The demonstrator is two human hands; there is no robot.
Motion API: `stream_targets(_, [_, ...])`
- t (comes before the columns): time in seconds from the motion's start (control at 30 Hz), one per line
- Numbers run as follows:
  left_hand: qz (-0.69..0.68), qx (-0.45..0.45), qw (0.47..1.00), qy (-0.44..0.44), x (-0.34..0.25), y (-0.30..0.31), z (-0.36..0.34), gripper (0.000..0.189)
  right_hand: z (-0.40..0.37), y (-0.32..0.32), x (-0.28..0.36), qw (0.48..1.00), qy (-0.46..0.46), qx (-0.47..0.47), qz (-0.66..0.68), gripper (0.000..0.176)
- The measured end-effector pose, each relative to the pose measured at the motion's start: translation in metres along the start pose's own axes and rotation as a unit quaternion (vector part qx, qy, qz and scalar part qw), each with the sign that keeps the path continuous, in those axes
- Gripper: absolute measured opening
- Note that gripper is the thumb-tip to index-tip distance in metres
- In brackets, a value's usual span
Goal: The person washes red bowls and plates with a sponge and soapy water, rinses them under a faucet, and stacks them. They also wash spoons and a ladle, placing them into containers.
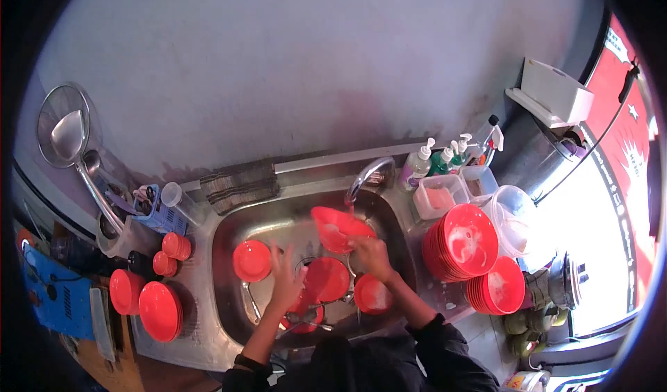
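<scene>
My right hand (370, 254) grips the rim of a red bowl (335, 228), which is tilted beneath the faucet (361, 178). My left hand (285, 275) hangs over the sink (228, 307) with its fingers apart and holds nothing I can make out. Left of it a small red plate (251, 260) lies in the sink. Between my hands sits a red bowl (327, 279), and a foamy red bowl (373, 295) lies below my right wrist. Spoons (251, 300) lie on the basin floor. Part of another red dish is hidden by my left forearm.
Tall stacks of foamy red bowls (467, 242) stand on the right counter beside soap bottles (415, 167) and a clear tub (439, 197). On the left counter are red plates (160, 312), small red cups (176, 246) and a blue basket (161, 215). A cloth (238, 185) lies behind the sink.
</scene>
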State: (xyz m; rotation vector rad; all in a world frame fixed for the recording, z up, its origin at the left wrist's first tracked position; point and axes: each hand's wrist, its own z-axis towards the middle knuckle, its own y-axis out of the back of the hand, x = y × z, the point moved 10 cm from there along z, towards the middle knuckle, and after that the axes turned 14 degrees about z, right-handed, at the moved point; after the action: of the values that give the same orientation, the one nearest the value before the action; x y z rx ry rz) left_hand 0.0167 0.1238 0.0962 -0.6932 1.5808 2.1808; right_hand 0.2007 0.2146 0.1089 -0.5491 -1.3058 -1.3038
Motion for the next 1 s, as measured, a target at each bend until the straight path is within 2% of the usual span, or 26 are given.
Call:
stream_targets(0.03, [0.0,-0.003,1.0,-0.002,-0.002,-0.012,0.005,0.059,0.01,0.0,-0.006,1.0,0.003,-0.001,-0.001,0.02])
stream_targets(0.1, [0.0,0.049,0.997,-0.067,-0.023,-0.038,0.014,0.062,0.027,0.014,-0.034,0.979,-0.061,-0.093,0.171,0.012])
stream_targets(0.13, [0.002,0.047,0.996,-0.07,-0.029,-0.042,0.018,0.062,0.031,0.01,-0.04,0.979,-0.058,-0.094,0.172,0.012])
stream_targets(0.17, [0.031,0.089,0.992,-0.086,-0.042,-0.049,0.019,0.062,0.025,0.008,-0.062,0.923,-0.107,-0.146,0.34,0.014])
stream_targets(0.2, [0.059,0.132,0.984,-0.101,-0.053,-0.058,0.018,0.063,0.017,0.001,-0.084,0.833,-0.154,-0.191,0.496,0.016])
stream_targets(0.23, [0.075,0.149,0.98,-0.111,-0.06,-0.064,0.018,0.065,0.016,0.001,-0.086,0.833,-0.156,-0.191,0.495,0.016])
stream_targets(0.3, [0.061,0.14,0.984,-0.092,-0.064,-0.069,0.018,0.066,0.01,-0.012,-0.093,0.664,-0.165,-0.192,0.703,0.023])
stream_targets(0.33, [0.049,0.129,0.988,-0.075,-0.062,-0.069,0.018,0.066,0.007,-0.013,-0.099,0.665,-0.168,-0.194,0.702,0.023])
stream_targets(0.4, [0.012,0.111,0.993,-0.048,-0.052,-0.075,0.015,0.066,0.005,-0.01,-0.109,0.617,-0.128,-0.199,0.75,0.026])
stream_targets(0.43, [-0.023,0.089,0.995,-0.023,-0.044,-0.077,0.014,0.066,0.004,-0.007,-0.114,0.617,-0.129,-0.2,0.75,0.026])
stream_targets(0.5, [-0.053,0.09,0.994,-0.007,-0.03,-0.09,0.01,0.064,-0.001,-0.008,-0.129,0.556,-0.169,-0.23,0.781,0.027])
stream_targets(0.57, [-0.082,0.09,0.993,0.01,-0.018,-0.099,0.011,0.062,-0.003,-0.006,-0.134,0.548,-0.162,-0.229,0.788,0.029])
stream_targets(0.6, [-0.214,0.129,0.964,0.087,-0.005,-0.111,0.005,0.058,-0.008,-0.007,-0.135,0.542,-0.156,-0.229,0.794,0.031])
stream_targets(0.63, [-0.34,0.164,0.912,0.162,0.006,-0.126,-0.005,0.055,-0.016,-0.01,-0.137,0.541,-0.158,-0.23,0.794,0.031])
stream_targets(0.7, [-0.369,0.165,0.9,0.165,0.011,-0.126,0.001,0.052,-0.016,-0.007,-0.124,0.647,-0.13,-0.192,0.727,0.031])
stream_targets(0.73, [-0.398,0.166,0.887,0.167,0.012,-0.126,0.003,0.05,-0.014,-0.005,-0.118,0.647,-0.13,-0.191,0.726,0.031])
stream_targets(0.8, [-0.43,0.16,0.872,0.17,0.01,-0.123,0.006,0.048,-0.021,-0.014,-0.123,0.518,-0.206,-0.258,0.789,0.033])
stream_targets(0.83, [-0.462,0.153,0.856,0.173,0.008,-0.12,0.008,0.046,-0.02,-0.012,-0.124,0.518,-0.205,-0.258,0.789,0.033])
stream_targets(0.87, [-0.461,0.153,0.857,0.172,0.006,-0.115,0.01,0.046,-0.012,-0.014,-0.113,0.518,-0.187,-0.192,0.812,0.034])
stream_targets(0.9, [-0.509,0.172,0.818,0.204,0.002,-0.115,0.009,0.042,-0.006,-0.017,-0.102,0.514,-0.169,-0.126,0.831,0.035])
stream_targets(0.93, [-0.555,0.19,0.774,0.236,-0.001,-0.116,0.006,0.039,-0.006,-0.017,-0.104,0.513,-0.169,-0.126,0.832,0.035])
stream_targets(0.97, [-0.556,0.189,0.776,0.232,-0.003,-0.112,0.016,0.039,0.003,-0.019,-0.108,0.539,-0.188,-0.121,0.812,0.036])
stream_targets(1.0, [-0.604,0.17,0.738,0.247,-0.003,-0.109,0.017,0.037,0.002,-0.021,-0.11,0.563,-0.212,-0.12,0.79,0.036])
